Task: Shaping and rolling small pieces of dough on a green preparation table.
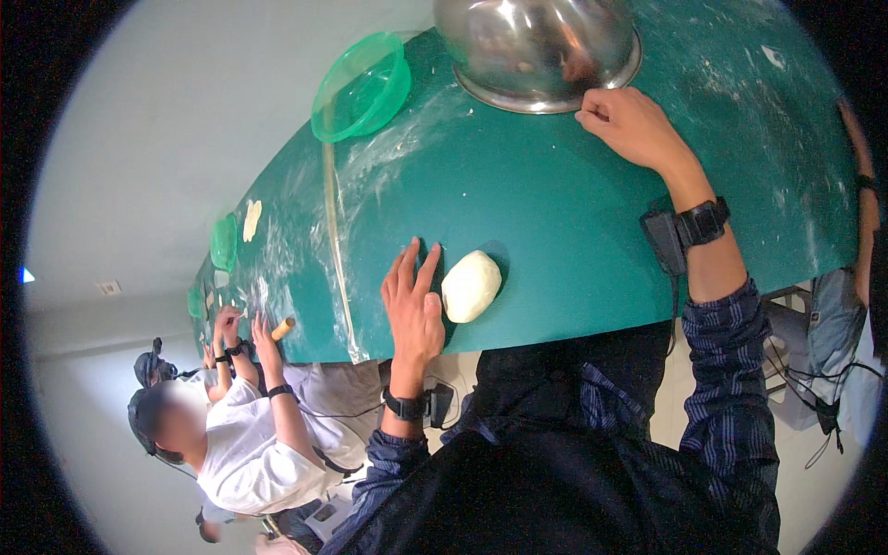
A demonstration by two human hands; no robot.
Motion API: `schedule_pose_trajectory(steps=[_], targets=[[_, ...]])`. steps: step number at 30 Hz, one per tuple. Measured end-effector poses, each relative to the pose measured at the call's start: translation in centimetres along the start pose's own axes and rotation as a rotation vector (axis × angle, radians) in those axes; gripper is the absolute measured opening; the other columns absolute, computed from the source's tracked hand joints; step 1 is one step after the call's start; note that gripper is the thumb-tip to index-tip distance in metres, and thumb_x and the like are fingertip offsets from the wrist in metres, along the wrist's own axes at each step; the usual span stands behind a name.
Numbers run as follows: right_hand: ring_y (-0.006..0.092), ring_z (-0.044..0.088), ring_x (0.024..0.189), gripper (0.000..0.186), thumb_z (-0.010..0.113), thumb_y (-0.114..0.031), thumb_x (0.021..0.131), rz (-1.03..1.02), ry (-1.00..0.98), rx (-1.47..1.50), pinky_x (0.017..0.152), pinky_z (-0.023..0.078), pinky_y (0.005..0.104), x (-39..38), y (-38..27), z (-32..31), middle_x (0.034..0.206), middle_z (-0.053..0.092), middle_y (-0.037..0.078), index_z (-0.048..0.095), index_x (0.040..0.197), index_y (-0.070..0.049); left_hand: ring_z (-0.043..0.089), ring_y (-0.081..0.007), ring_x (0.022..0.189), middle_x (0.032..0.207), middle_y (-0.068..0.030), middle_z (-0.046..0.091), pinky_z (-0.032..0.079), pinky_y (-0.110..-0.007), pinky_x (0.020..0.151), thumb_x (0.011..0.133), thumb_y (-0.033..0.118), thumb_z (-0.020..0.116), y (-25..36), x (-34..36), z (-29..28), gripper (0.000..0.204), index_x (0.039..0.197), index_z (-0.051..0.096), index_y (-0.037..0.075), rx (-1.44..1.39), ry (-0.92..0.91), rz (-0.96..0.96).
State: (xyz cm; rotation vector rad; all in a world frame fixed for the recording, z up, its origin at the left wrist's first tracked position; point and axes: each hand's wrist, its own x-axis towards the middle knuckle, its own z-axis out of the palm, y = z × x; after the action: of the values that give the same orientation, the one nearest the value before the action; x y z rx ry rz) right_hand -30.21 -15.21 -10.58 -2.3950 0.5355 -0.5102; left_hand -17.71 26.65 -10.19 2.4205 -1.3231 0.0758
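My left hand (412,296) rests palm down on the green table (555,203), fingers spread, just left of a pale, rounded lump of dough (472,286). My right hand (624,120) reaches toward the back of the table, its curled fingers at the near rim of a large shiny steel bowl (532,51), apparently gripping it. Both wrists wear black strapped devices.
A green plastic bowl (361,88) stands at back left, beside flour streaks and a clear strip (333,231). Farther left are co-workers (250,444) with hands on the table, dough pieces (252,220) and a wooden roller (283,328). Another person's arm (862,213) is at far right.
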Motion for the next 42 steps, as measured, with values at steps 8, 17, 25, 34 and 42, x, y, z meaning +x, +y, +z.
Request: schedule_pose_trajectory(steps=[8, 17, 25, 34, 42], targets=[[0.0339, 0.065, 0.071, 0.029, 0.069, -0.032, 0.098, 0.013, 0.013, -0.020, 0.067, 0.049, 0.0466, 0.1, 0.4, 0.5, 0.076, 0.068, 0.015, 0.069, 0.092, -0.003, 0.043, -0.0429, 0.148, 0.163, -0.0167, 0.050, 0.027, -0.055, 0.123, 0.111, 0.060, 0.017, -0.5, 1.0, 0.0, 0.078, 0.146, 0.069, 0.013, 0.004, -0.029, 0.107], [0.0320, 0.064, 0.070, 0.030, 0.069, -0.032, 0.099, 0.008, 0.019, -0.008, 0.068, 0.049, 0.0456, 0.2, 0.1, 0.4, 0.075, 0.068, 0.014, 0.070, 0.093, -0.003, 0.054, -0.0384, 0.136, 0.149, -0.0107, 0.065, 0.034, -0.052, 0.117, 0.112, 0.056, 0.020, -0.6, -0.3, -0.3, 0.075, 0.127, 0.081, 0.014, 0.052, 0.085, 0.127], [0.0314, 0.063, 0.068, 0.030, 0.069, -0.032, 0.099, 0.019, 0.027, -0.023, 0.068, 0.048, 0.0451, 0.4, -0.4, 0.3, 0.074, 0.068, 0.013, 0.070, 0.093, -0.003, 0.053, -0.0384, 0.137, 0.153, -0.0154, 0.060, 0.033, -0.053, 0.117, 0.112, 0.056, 0.020, -0.5, 0.2, 0.0, 0.073, 0.136, 0.075, 0.014, 0.120, 0.126, 0.079], [0.0383, 0.075, 0.088, 0.029, 0.068, -0.035, 0.097, 0.083, -0.078, -0.060, 0.081, 0.058, 0.0510, 0.5, -0.7, -0.3, 0.092, 0.078, 0.015, 0.077, 0.100, -0.008, 0.050, -0.0393, 0.138, 0.155, -0.0152, 0.058, 0.031, -0.054, 0.119, 0.111, 0.056, 0.024, -0.3, 0.2, -0.3, 0.070, 0.137, 0.075, 0.015, 0.097, 0.118, 0.093], [0.0312, 0.061, 0.067, 0.030, 0.069, -0.031, 0.099, 0.006, 0.032, -0.007, 0.067, 0.047, 0.0449, 0.1, -0.5, 0.4, 0.072, 0.065, 0.013, 0.069, 0.089, -0.002, 0.051, -0.0373, 0.137, 0.154, -0.0138, 0.059, 0.030, -0.053, 0.119, 0.111, 0.051, 0.031, -0.7, -0.2, 0.2, 0.062, 0.135, 0.076, 0.017, 0.192, 0.154, 0.029]])
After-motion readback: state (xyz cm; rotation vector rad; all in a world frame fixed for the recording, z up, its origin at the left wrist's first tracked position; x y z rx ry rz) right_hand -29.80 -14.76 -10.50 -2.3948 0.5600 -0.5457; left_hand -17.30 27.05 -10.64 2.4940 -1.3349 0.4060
